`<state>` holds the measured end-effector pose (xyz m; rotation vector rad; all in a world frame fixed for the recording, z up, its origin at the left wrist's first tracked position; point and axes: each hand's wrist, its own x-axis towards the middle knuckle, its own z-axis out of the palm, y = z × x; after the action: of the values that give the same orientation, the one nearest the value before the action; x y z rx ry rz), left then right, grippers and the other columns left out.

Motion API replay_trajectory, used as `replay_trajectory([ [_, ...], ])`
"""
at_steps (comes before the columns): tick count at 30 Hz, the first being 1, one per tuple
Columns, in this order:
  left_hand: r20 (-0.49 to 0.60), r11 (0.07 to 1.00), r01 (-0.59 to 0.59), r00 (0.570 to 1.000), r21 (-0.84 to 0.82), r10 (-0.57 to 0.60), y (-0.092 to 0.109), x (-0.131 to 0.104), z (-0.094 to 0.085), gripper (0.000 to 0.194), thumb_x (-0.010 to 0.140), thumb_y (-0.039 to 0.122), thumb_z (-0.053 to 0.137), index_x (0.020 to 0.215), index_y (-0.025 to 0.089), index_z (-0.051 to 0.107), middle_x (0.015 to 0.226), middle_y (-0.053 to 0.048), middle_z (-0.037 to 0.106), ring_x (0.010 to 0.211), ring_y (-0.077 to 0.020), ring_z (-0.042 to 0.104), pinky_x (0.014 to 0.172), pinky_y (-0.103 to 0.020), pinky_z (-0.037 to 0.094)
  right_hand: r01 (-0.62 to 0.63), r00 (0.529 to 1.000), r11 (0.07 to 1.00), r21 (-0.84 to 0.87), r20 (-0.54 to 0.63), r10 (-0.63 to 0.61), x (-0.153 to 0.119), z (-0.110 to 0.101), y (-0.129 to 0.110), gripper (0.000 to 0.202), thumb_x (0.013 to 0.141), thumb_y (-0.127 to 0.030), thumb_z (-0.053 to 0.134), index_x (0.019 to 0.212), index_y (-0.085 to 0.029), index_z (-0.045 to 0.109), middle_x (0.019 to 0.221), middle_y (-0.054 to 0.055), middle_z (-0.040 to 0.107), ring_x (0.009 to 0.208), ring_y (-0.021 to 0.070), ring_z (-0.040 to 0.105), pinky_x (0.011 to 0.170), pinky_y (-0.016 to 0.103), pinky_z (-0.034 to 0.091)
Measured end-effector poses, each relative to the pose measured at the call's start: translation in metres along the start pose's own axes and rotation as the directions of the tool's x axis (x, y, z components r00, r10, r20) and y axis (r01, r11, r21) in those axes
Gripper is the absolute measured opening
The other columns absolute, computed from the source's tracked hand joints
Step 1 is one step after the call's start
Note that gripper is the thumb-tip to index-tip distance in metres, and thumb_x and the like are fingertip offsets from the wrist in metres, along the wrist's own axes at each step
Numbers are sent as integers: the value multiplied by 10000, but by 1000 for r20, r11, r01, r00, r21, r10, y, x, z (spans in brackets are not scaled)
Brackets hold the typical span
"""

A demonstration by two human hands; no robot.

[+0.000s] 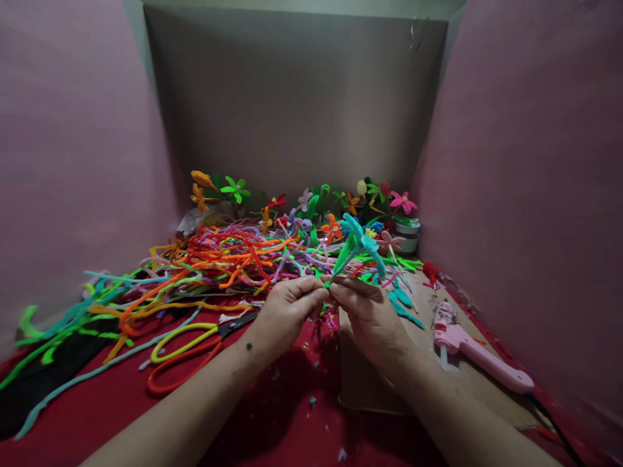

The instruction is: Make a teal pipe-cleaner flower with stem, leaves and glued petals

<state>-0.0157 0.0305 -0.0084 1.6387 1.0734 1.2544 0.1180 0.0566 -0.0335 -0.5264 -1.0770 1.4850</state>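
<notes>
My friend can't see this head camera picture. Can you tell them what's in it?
Two bare hands, left and right, pinch the green stem of a blue fuzzy flower. Around them are a colorful pile of fuzzy stems, scissors and a pink glue gun.

Left hand (296, 314) and right hand (372, 318) bare; both forearms (180, 408) bare to frame edge. Small, round, dark spot (249, 347) at left wrist, perhaps a mole, light being dim. Fingers tapered.
</notes>
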Motion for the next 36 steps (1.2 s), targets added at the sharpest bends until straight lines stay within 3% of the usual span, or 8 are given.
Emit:
replay_trajectory([
  [4,117,945,141,987,-296,-111,-4,-2,0,257,789,277,559,575,139,519,476,50,383,461,-57,298,466,-205,215,38,998,999,-1,53,-38,0,0,-3,88,659,-172,712,735,-213,727,727,-12,666,734,142,553,753,296,429],
  [8,306,756,329,935,-566,-177,-11,-3,-1,191,801,278,552,678,133,570,440,69,334,400,-41,192,422,-196,144,77,980,995,-64,188,-63,0,1,-8,99,725,-154,636,731,-210,717,727,-17,640,746,140,535,795,300,404],
  [11,380,655,389,910,-648,-164,-14,-3,0,157,814,237,530,704,134,571,436,69,328,393,-43,159,408,-193,130,87,974,995,-57,214,-73,1,1,-8,124,732,-159,628,630,-197,688,651,-25,598,689,127,504,745,283,393],
  [14,394,633,394,907,-667,-149,-15,-3,1,159,833,219,503,714,137,570,434,68,328,392,-45,144,407,-196,131,67,975,997,-35,216,-58,2,-1,-5,118,728,-156,629,631,-191,685,614,-30,585,644,120,485,699,274,386],
  [19,374,712,378,911,-592,-173,-14,-1,0,177,837,256,508,718,137,565,441,70,335,391,-38,156,415,-194,128,55,986,998,-18,158,-51,3,-2,-2,86,708,-142,635,653,-178,690,662,-21,603,673,128,490,726,281,389],
  [26,207,919,292,948,-265,-242,-12,3,-3,271,794,385,544,700,134,586,470,36,465,392,-38,267,420,-197,138,4,995,1000,-18,100,-3,5,-4,2,128,707,-159,625,579,-154,631,567,-23,541,594,115,459,637,267,386],
  [30,94,974,203,977,-98,-194,-6,4,0,322,792,422,518,656,140,592,491,21,506,420,-58,298,439,-205,204,23,999,997,-71,41,-20,6,-7,4,62,684,-195,651,638,-155,659,613,-12,566,631,129,473,657,276,395],
  [36,-7,996,40,999,80,-39,-4,3,4,220,732,254,582,536,159,552,496,37,485,513,-94,421,535,-214,318,34,999,990,-139,7,-33,5,-6,3,94,688,-244,654,643,-161,659,661,-3,567,680,142,486,681,281,403],
])
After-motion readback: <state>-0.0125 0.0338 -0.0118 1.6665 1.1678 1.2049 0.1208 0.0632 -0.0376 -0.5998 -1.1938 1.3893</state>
